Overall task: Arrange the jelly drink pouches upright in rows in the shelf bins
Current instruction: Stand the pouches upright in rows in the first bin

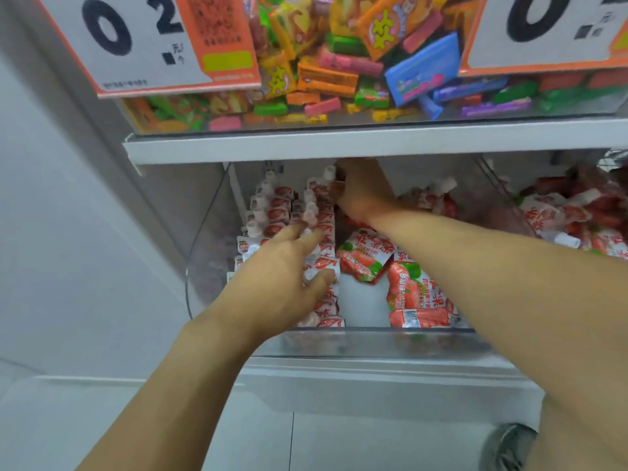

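Note:
A clear shelf bin (pixel 373 338) holds red-and-white jelly drink pouches. Two upright rows of pouches (pixel 272 212) with white caps stand along its left side. Loose pouches (pixel 418 294) lie flat on the right of the bin. My left hand (pixel 282 280) rests with straight fingers against the front of the upright rows. Reaching deep to the back of the bin, my right hand (pixel 363 192) grips a pouch (pixel 323 185) at the far end of the second row. Its fingers are mostly hidden under the shelf above.
A second clear bin (pixel 492 185) to the right holds a jumble of similar pouches (pixel 577 212). The white shelf edge (pixel 339 144) hangs low over the bins. Above it sits a bin of colourful candy (pixel 339 62) with price cards. A grey wall stands to the left.

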### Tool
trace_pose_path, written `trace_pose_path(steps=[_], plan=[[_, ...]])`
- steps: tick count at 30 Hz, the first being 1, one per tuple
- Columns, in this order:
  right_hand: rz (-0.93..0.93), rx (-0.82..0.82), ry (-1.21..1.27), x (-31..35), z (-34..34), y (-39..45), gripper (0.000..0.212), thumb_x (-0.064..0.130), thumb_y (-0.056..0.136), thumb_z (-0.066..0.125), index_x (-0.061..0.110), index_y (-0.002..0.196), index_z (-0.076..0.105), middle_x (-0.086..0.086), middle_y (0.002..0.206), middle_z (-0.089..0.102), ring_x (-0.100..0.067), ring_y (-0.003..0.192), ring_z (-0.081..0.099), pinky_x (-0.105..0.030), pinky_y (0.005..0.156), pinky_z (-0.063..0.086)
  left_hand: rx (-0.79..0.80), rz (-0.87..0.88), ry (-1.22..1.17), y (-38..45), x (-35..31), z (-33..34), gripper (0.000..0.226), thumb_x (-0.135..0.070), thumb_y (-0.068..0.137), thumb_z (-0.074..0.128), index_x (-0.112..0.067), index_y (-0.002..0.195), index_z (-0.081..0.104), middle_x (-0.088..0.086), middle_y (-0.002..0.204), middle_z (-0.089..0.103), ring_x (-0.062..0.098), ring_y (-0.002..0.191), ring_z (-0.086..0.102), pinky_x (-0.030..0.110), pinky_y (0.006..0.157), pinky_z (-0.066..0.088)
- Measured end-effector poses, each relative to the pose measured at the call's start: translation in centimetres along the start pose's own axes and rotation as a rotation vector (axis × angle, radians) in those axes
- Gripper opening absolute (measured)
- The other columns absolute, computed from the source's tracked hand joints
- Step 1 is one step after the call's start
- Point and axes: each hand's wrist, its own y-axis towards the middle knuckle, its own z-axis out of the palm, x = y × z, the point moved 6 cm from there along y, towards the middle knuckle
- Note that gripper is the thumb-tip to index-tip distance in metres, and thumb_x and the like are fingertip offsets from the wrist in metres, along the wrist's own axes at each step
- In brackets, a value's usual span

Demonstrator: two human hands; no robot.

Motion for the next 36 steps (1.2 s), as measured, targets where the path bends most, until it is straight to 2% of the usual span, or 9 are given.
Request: trace_pose_path(steps=[7,12,18,20,22,23,27,32,36], plan=[[0.010,0.112,0.049,-0.4,1.6,0.7,0.016,0.016,0.094,0.060,0.022,0.108,0.065,0.001,0.119,0.065,-0.014,0.111,0.058,-0.025,0.092,0.041,0.017,-0.027,-0.038,0.2,-0.4,-0.1,0.057,-0.043,0.095,0.050,-0.022,0.146,0.036,-0.003,0.156,0.025,0.018,0.135,0.039,0.025,0.105,0.034],[-0.029,0.198,-0.104,0.9,1.9,0.7,0.029,0.022,0.098,0.051,0.020,0.126,0.060,-0.009,0.132,0.060,-0.030,0.121,0.055,-0.032,0.097,0.041,0.033,-0.041,-0.052,0.2,-0.4,-0.1,0.057,-0.044,0.095,0.049,-0.024,0.147,0.035,-0.004,0.158,0.021,0.019,0.137,0.037,0.027,0.107,0.034],[-0.018,0.447,-0.026,0.4,2.2,1.6,0.028,0.017,0.097,0.055,0.019,0.124,0.061,-0.006,0.129,0.062,-0.027,0.121,0.056,-0.042,0.106,0.042,0.042,-0.043,-0.062,0.3,-0.2,-0.1,0.058,-0.045,0.095,0.049,-0.027,0.148,0.033,-0.005,0.158,0.022,0.017,0.137,0.036,0.025,0.106,0.033],[0.033,0.253,-0.032,-0.1,1.1,1.7,0.022,0.019,0.096,0.057,0.017,0.117,0.065,-0.003,0.118,0.066,-0.013,0.112,0.061,-0.028,0.099,0.046,0.043,-0.045,-0.076,0.3,-0.1,-0.1,0.058,-0.045,0.095,0.049,-0.028,0.148,0.033,-0.005,0.158,0.021,0.017,0.138,0.035,0.025,0.107,0.032],[0.045,0.148,-0.035,-0.6,1.2,1.5,0.015,0.013,0.098,0.055,0.012,0.107,0.067,0.008,0.092,0.066,0.016,0.078,0.060,0.001,0.072,0.040,0.039,-0.042,-0.089,0.1,-0.1,-0.1,0.058,-0.044,0.095,0.050,-0.028,0.148,0.032,-0.006,0.158,0.020,0.017,0.140,0.032,0.026,0.109,0.030],[0.016,0.132,-0.079,-0.4,1.5,1.3,0.016,0.012,0.098,0.055,0.012,0.106,0.069,0.009,0.088,0.065,0.018,0.070,0.057,0.005,0.066,0.037,0.037,-0.038,-0.092,0.1,-0.1,0.0,0.058,-0.044,0.095,0.050,-0.028,0.148,0.032,-0.006,0.158,0.020,0.016,0.141,0.031,0.026,0.110,0.029],[0.033,0.183,-0.140,0.5,2.1,1.3,0.026,0.016,0.097,0.057,0.017,0.120,0.069,-0.005,0.127,0.065,-0.022,0.119,0.057,-0.026,0.098,0.041,0.049,-0.038,-0.099,0.1,0.1,0.1,0.060,-0.044,0.095,0.050,-0.028,0.149,0.030,-0.006,0.159,0.018,0.016,0.143,0.027,0.028,0.112,0.027],[0.057,0.368,-0.109,-0.2,2.1,0.9,0.032,0.018,0.098,0.054,0.024,0.128,0.062,-0.002,0.135,0.060,-0.023,0.124,0.054,-0.023,0.099,0.038,0.065,-0.046,-0.097,0.5,0.4,0.0,0.059,-0.045,0.095,0.050,-0.029,0.149,0.030,-0.006,0.159,0.018,0.016,0.142,0.030,0.028,0.110,0.030],[0.046,0.367,-0.107,0.0,0.7,0.1,0.031,0.016,0.097,0.050,0.018,0.126,0.059,-0.006,0.126,0.061,-0.027,0.118,0.058,-0.031,0.098,0.045,0.061,-0.040,-0.092,0.3,0.2,-0.1,0.059,-0.045,0.095,0.049,-0.030,0.149,0.029,-0.007,0.159,0.018,0.016,0.141,0.030,0.027,0.110,0.030]])
